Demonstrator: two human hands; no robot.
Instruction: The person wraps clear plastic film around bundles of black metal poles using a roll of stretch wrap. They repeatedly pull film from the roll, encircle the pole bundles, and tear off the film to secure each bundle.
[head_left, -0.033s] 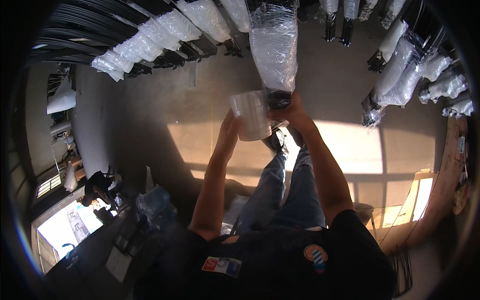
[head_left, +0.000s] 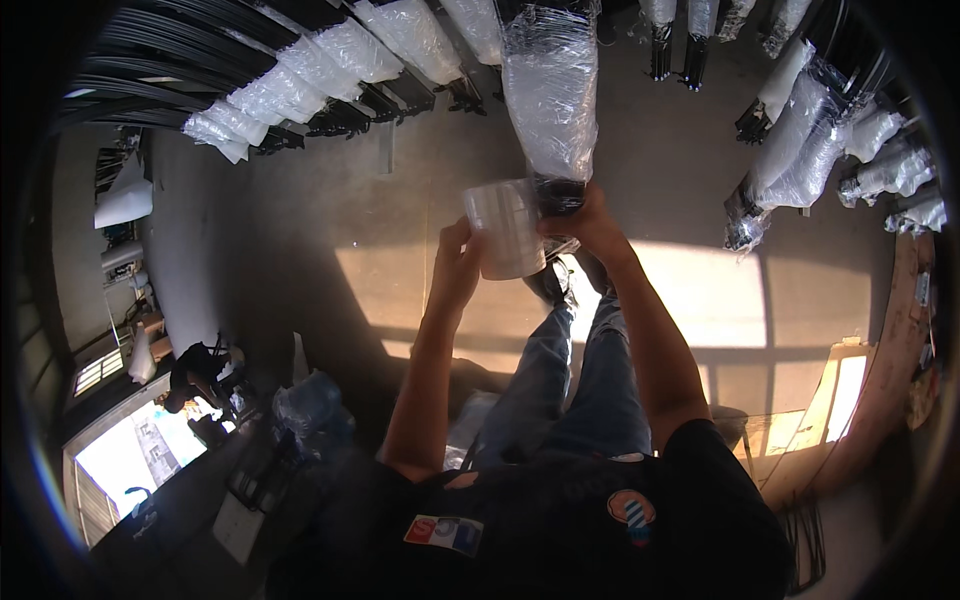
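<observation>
A wide bundle (head_left: 552, 105) wrapped in clear, shiny plastic film hangs down in front of me, its narrow black end (head_left: 558, 197) lowest. My right hand (head_left: 592, 226) is closed round that black end from the right. Just left of it, tilted a little, is a thick translucent roll of stretch film (head_left: 503, 235). My left hand (head_left: 455, 272) grips this roll from its left side, with part of the fingers hidden. The roll is close beside the bundle's end; whether they touch, I cannot tell.
More film-wrapped bundles of long black pieces (head_left: 320, 62) line the upper left, and others (head_left: 790, 160) hang at the right. Sunlight falls on the floor (head_left: 690, 300) around my legs. A brown board (head_left: 850, 400) stands at the lower right, and dark clutter (head_left: 310, 410) at the lower left.
The roll has shifted very slightly up and to the right, and my left hand's fingers have moved a little on it. My right hand stays at the bundle's end.
</observation>
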